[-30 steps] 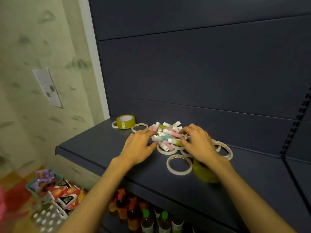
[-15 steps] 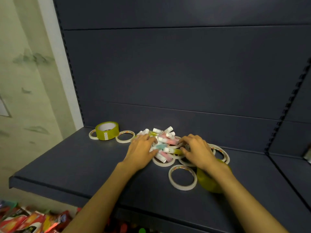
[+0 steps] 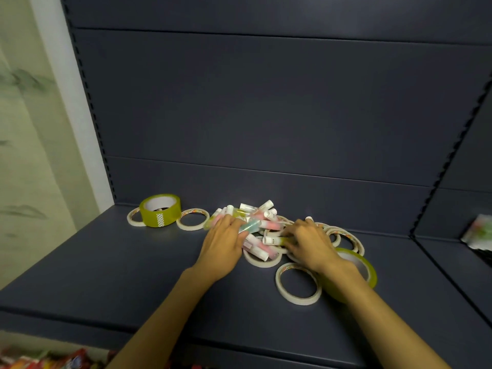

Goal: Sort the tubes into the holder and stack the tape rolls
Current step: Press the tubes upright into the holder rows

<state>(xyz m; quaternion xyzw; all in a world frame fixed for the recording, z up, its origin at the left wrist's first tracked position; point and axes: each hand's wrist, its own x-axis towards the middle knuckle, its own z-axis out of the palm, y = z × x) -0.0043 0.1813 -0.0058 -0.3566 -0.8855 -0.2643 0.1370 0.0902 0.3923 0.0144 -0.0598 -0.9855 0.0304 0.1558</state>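
Observation:
A pile of small tubes (image 3: 259, 213) with white caps and pink, teal and yellow bodies lies at the back of the dark shelf (image 3: 106, 262). My left hand (image 3: 222, 245) is curled over the pile's left side, with a teal tube (image 3: 250, 226) and a pink one held in its fingers. My right hand (image 3: 310, 243) pinches a yellow-bodied tube (image 3: 274, 240) at the pile's right side. Thin white tape rings lie around: one in front (image 3: 298, 287), one under the tubes (image 3: 262, 262), several to the right (image 3: 346, 237). A wide yellow tape roll (image 3: 368, 270) sits under my right wrist.
Another wide yellow tape roll (image 3: 159, 211) stands at the back left between two thin rings (image 3: 193, 219). The shelf's back panel (image 3: 266, 115) rises right behind the pile. A blurred package (image 3: 479, 233) is on the neighbouring shelf at right. Coloured goods (image 3: 40, 362) show below the front edge.
The view has swung right and moved closer to the shelf. My left hand has closed over the pile's left tubes, the teal tube now in its fingers; my right hand stays on the right side.

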